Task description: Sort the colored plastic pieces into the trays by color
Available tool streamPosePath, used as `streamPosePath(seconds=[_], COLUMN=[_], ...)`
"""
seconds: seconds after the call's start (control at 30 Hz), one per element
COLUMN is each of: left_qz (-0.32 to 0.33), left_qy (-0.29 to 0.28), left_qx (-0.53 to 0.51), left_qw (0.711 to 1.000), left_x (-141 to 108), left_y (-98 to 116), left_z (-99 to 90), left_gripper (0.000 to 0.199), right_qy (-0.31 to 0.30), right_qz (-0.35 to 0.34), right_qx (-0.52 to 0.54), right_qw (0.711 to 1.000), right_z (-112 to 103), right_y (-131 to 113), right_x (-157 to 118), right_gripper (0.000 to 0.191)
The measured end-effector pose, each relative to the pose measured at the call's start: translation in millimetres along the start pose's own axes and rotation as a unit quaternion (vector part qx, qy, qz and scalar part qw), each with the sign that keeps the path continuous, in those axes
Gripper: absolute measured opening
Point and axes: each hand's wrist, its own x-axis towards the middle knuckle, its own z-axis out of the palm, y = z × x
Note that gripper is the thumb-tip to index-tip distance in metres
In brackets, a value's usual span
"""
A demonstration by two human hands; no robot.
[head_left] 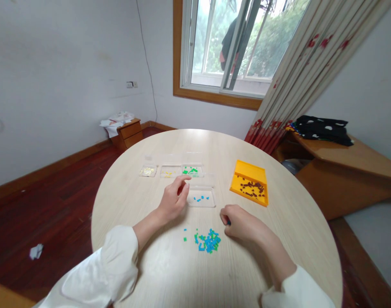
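Note:
My left hand [174, 199] is beside the left edge of a clear tray [202, 203] that holds several small blue pieces; its thumb and forefinger are apart, with nothing visible between them. To the right of that tray, my right hand [238, 221] is curled closed above the table; whatever its fingers hold is hidden. A loose pile of blue and green pieces [211, 241] lies nearer to me, between my forearms. Behind my left hand stand a clear box with green pieces [191, 170], one with yellow pieces [168, 173] and one with pale pieces [148, 171].
An open yellow box [250, 170] with dark brown pieces stands at the right on the round table [125, 192]. Beyond the table are a small drawer cabinet [131, 130], a wooden desk [343, 171] with dark cloth on it, and a curtained window.

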Motion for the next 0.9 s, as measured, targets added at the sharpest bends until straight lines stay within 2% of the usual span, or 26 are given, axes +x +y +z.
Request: streamPosePath(seconds=[0.17, 0.3, 0.47, 0.53, 0.73, 0.9], left_qz=[-0.002, -0.002, -0.020, -0.027, -0.033, -0.035], left_qy=[-0.011, -0.026, -0.039, -0.045, -0.059, -0.067], left_qx=[-0.012, -0.019, -0.015, -0.013, -0.013, -0.007], left_qw=[1.000, 0.999, 0.999, 0.999, 0.998, 0.997], left_x=[-1.5, -3.3, -3.1, -2.6, -1.3, -1.1], left_y=[-2.0, -3.6, -3.3, -2.2, 1.7, 3.2], left_z=[1.1, 2.6, 2.3, 1.6, 0.1, 0.1], left_gripper=[0.019, 0.020, 0.021, 0.022, 0.022, 0.024], right_qy=[0.021, -0.016, -0.022, 0.003, 0.158, 0.220], right_qz=[-0.031, -0.065, -0.074, -0.072, -0.104, -0.096], right_qx=[0.109, 0.237, 0.282, 0.310, 0.360, 0.383], right_qw=[0.993, 0.969, 0.956, 0.948, 0.914, 0.892], right_z=[-8.5, -10.9, -4.6, -3.0, -4.1, 3.9], right_y=[0.7, -0.9, 3.8, 5.9, 6.9, 4.9], right_x=[-2.5, -3.1, 4.0, 7.6, 15.3, 24.3], right_gripper=[0.015, 0.016, 0.014, 0.012, 0.005, 0.008])
